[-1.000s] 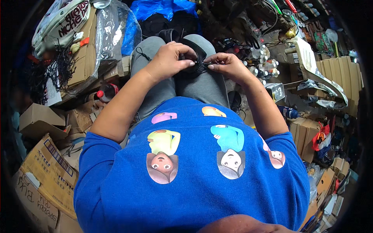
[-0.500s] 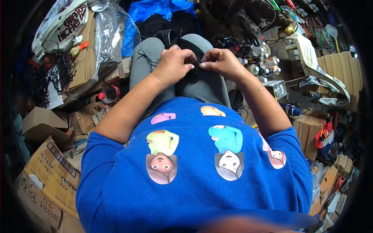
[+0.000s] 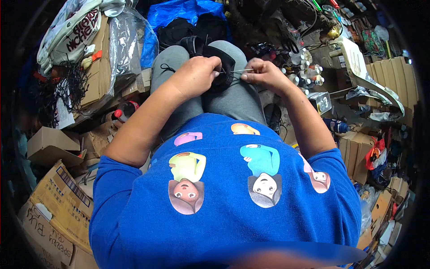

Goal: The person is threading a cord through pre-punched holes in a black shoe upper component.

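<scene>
On my lap, between my knees, lies a black piece of footwear [image 3: 227, 62] that looks like a shoe or sandal; its exact shape is hard to make out. My left hand [image 3: 199, 74] is closed on its left edge with thumb and fingers pinched. A thin silver needle [image 3: 238, 71] points leftward at the shoe from my right hand [image 3: 264, 75], whose thumb and fingers pinch its right end. Dark thread hangs near the shoe's right side. Across my left thigh, a thin black cord [image 3: 167, 67] lies in a loop.
Beyond my knees sits a blue plastic bag [image 3: 183, 11] with black items. To the left are cardboard [image 3: 94, 74], tangled black cords [image 3: 71, 92], a red-capped bottle [image 3: 123, 110] and boxes [image 3: 51, 145]. Small bottles [image 3: 309, 74] and a white plastic chair [image 3: 354, 58] stand right.
My right hand has moved a little right, away from the shoe, and the needle now shows between it and the shoe. My left hand has shifted slightly and stays on the shoe.
</scene>
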A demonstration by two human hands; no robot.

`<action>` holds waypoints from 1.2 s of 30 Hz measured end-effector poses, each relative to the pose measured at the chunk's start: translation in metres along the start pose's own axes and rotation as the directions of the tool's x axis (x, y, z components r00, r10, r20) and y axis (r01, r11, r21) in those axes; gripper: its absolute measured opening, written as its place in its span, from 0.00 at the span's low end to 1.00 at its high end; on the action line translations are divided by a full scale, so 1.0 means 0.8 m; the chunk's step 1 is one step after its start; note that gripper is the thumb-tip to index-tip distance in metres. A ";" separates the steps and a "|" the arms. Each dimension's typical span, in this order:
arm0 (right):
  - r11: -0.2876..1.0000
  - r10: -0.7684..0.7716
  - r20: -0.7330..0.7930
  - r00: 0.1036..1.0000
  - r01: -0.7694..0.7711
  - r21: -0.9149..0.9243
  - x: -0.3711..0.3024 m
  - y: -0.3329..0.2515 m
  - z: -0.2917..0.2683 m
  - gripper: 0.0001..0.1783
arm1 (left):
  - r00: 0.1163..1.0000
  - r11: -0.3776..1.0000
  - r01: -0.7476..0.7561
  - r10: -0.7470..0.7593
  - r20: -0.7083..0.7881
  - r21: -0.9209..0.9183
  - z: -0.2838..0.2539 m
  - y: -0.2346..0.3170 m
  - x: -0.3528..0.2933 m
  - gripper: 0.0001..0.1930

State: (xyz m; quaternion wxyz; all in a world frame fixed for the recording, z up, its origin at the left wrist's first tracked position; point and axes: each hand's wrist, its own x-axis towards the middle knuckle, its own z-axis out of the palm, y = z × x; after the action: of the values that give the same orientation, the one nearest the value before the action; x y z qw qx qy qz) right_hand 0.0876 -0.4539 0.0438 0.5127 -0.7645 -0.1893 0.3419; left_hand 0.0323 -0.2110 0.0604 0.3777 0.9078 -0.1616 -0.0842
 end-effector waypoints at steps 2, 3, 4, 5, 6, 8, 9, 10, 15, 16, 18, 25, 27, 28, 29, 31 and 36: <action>0.999 0.050 -0.016 0.999 -0.050 0.012 -0.016 -0.003 -0.010 0.08 | 0.990 0.988 -0.143 0.143 -0.005 0.067 0.005 -0.006 0.003 0.07; 0.997 0.015 -0.022 1.000 -0.013 0.071 -0.024 -0.005 -0.020 0.08 | 0.990 0.988 -0.141 0.141 -0.006 0.066 0.004 -0.008 0.006 0.07; 0.991 -0.018 -0.032 0.999 0.022 0.133 -0.031 -0.012 -0.023 0.08 | 0.988 0.983 -0.155 0.154 0.021 0.095 0.004 -0.009 0.007 0.06; 0.986 -0.085 -0.094 0.992 0.098 0.133 -0.030 -0.024 -0.028 0.10 | 0.985 0.978 -0.170 0.165 0.049 0.124 0.004 -0.009 0.006 0.06; 0.995 -0.103 -0.156 0.982 0.102 -0.019 -0.025 -0.024 -0.040 0.10 | 0.982 0.976 -0.184 0.178 0.057 0.120 0.005 -0.004 0.007 0.06; 0.879 -0.237 -0.327 0.915 0.059 -0.473 -0.008 -0.009 -0.047 0.11 | 0.978 0.963 -0.201 0.189 0.084 0.178 0.002 0.004 0.012 0.06; 0.881 -0.194 -0.428 0.883 -0.035 -0.472 0.007 -0.010 -0.043 0.12 | 0.978 0.963 -0.202 0.191 0.080 0.180 0.002 0.002 0.013 0.06; 0.879 -0.199 -0.428 0.882 -0.033 -0.476 0.005 -0.012 -0.044 0.12 | 0.979 0.960 -0.200 0.188 0.081 0.194 0.005 -0.001 0.013 0.06; 0.385 -0.434 0.070 0.898 0.255 -0.887 -0.010 -0.066 0.002 0.06 | 0.984 0.970 -0.163 0.146 0.106 0.178 0.001 -0.004 0.012 0.06; 0.251 -0.412 0.146 0.899 0.266 -0.931 -0.008 -0.069 0.013 0.04 | 0.984 0.970 -0.163 0.145 0.105 0.179 0.000 -0.004 0.012 0.06; 0.191 -0.329 0.219 0.918 0.292 -0.937 -0.001 -0.073 0.026 0.05 | 0.973 0.956 -0.217 0.197 0.119 0.195 -0.002 -0.006 0.010 0.06; 0.372 -0.411 0.178 0.894 0.343 -0.862 -0.003 -0.014 -0.006 0.03 | 0.959 0.898 -0.282 0.276 0.067 0.337 -0.026 -0.054 -0.023 0.06; 0.444 -0.345 0.043 0.938 0.203 -0.873 -0.018 0.017 -0.036 0.03 | 0.989 0.933 -0.127 0.144 -0.024 0.337 -0.059 -0.092 -0.059 0.06; 0.497 -0.259 -0.052 0.964 0.087 -0.863 -0.029 0.029 -0.046 0.04 | 0.995 0.961 -0.034 0.059 -0.082 0.274 -0.075 -0.098 -0.079 0.06; 0.692 -0.100 -0.213 0.972 -0.086 -0.716 -0.041 0.018 -0.048 0.04 | 0.992 0.990 0.088 -0.077 -0.101 0.113 -0.091 -0.102 -0.099 0.06; 0.996 0.079 -0.329 0.941 -0.086 -0.008 -0.045 0.016 -0.053 0.07 | 0.973 0.978 0.203 -0.208 -0.105 -0.053 -0.117 -0.089 -0.105 0.05; 0.433 -0.206 -0.333 0.920 0.391 0.812 0.017 -0.024 -0.003 0.12 | 0.933 0.532 -0.341 0.095 -0.346 -0.775 -0.110 0.011 -0.041 0.08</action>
State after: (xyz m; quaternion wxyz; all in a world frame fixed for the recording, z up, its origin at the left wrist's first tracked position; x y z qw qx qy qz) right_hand 0.1004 -0.4391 0.0573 0.8932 -0.3836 -0.0762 0.2216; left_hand 0.0240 -0.1472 0.1298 0.7825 0.6000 -0.1650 0.0192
